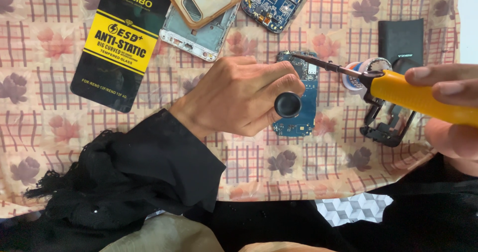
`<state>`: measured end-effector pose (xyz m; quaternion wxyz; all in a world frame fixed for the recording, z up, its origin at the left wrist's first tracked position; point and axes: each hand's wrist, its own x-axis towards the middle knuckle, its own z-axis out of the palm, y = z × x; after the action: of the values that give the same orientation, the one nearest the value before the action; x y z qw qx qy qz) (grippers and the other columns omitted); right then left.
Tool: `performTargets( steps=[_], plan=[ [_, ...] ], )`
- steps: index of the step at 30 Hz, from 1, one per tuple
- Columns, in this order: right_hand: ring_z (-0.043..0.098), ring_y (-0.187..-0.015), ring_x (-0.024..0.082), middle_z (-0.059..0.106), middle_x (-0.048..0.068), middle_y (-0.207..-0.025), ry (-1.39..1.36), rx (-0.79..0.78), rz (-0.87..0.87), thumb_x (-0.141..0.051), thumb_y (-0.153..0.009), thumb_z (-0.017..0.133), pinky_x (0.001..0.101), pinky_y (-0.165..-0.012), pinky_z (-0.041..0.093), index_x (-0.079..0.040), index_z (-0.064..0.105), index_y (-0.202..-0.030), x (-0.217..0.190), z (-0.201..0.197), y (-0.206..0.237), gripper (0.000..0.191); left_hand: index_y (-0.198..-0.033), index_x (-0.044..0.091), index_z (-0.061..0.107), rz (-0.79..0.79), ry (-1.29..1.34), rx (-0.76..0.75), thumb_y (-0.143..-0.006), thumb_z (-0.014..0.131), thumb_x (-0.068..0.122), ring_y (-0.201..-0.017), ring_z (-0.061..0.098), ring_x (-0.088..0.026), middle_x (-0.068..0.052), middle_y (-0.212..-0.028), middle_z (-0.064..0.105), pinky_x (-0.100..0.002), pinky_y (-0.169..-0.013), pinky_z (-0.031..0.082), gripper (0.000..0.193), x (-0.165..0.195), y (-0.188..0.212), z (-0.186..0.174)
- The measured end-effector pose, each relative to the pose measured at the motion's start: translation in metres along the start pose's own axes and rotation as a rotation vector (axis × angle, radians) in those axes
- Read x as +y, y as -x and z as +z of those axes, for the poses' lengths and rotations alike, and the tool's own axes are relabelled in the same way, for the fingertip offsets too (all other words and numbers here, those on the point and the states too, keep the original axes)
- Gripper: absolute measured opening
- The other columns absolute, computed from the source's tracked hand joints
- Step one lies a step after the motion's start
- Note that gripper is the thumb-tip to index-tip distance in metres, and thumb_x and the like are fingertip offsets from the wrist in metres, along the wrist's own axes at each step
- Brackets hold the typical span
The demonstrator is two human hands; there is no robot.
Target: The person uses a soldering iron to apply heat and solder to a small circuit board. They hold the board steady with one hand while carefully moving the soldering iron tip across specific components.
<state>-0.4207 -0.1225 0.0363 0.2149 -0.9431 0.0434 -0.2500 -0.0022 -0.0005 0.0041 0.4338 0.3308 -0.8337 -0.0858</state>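
My left hand (239,95) is closed around a small tool with a round black end cap (288,104), held over a blue phone circuit board (306,102) lying on the floral cloth. My right hand (448,107) grips the yellow handle of a soldering iron (418,98). Its dark metal tip (318,63) reaches left and touches the top end of the board. The left hand hides the board's left edge.
A black and yellow flat package (117,43) lies at the upper left. Beside it are a white phone frame (199,35) with a tan case (204,0) on it, another blue circuit board (274,3), a black phone frame (386,127), a solder spool (361,73) and a black pouch (401,43).
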Motion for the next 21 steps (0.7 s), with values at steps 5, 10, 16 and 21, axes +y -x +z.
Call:
performTargets(
  steps=[5,10,16,21],
  plan=[
    [0.07,-0.118,0.033,0.053,0.002,-0.14,-0.017,0.033,0.096,-0.012,-0.086,0.074,0.0438,-0.097,0.068,-0.018,0.053,-0.111,-0.007,0.005,-0.008,0.033,-0.121,0.012,0.057,0.0,0.006,0.0,-0.102,0.075,0.031,-0.081,0.071,-0.016,0.001,-0.108,0.063,-0.037,-0.067,0.053,0.032,-0.001,0.001,0.0],
    [0.069,-0.123,0.033,0.052,0.002,-0.142,0.086,0.063,0.13,0.0,-0.089,0.073,0.0427,-0.099,0.069,-0.027,0.054,-0.092,-0.016,0.002,-0.004,0.033,-0.12,0.012,0.057,0.002,0.006,0.005,-0.103,0.074,0.032,-0.082,0.071,-0.016,0.002,-0.109,0.063,-0.036,-0.067,0.053,0.031,-0.001,0.0,0.003],
    [0.066,-0.119,0.032,0.05,0.005,-0.141,0.056,0.02,0.053,-0.008,-0.083,0.075,0.0417,-0.095,0.067,-0.02,0.054,-0.092,-0.01,0.0,-0.012,0.026,-0.12,0.012,0.057,0.001,0.001,-0.001,-0.103,0.073,0.032,-0.082,0.071,-0.016,0.002,-0.109,0.063,-0.036,-0.067,0.052,0.031,-0.001,0.001,0.002],
    [0.068,-0.118,0.037,0.05,0.009,-0.141,0.1,0.001,-0.067,-0.009,-0.087,0.073,0.0444,-0.094,0.068,-0.021,0.051,-0.089,0.002,0.0,-0.009,0.026,-0.121,0.012,0.057,0.003,0.006,-0.002,-0.102,0.074,0.03,-0.083,0.071,-0.016,0.002,-0.109,0.063,-0.036,-0.066,0.051,0.031,-0.001,0.001,0.001]
  ],
)
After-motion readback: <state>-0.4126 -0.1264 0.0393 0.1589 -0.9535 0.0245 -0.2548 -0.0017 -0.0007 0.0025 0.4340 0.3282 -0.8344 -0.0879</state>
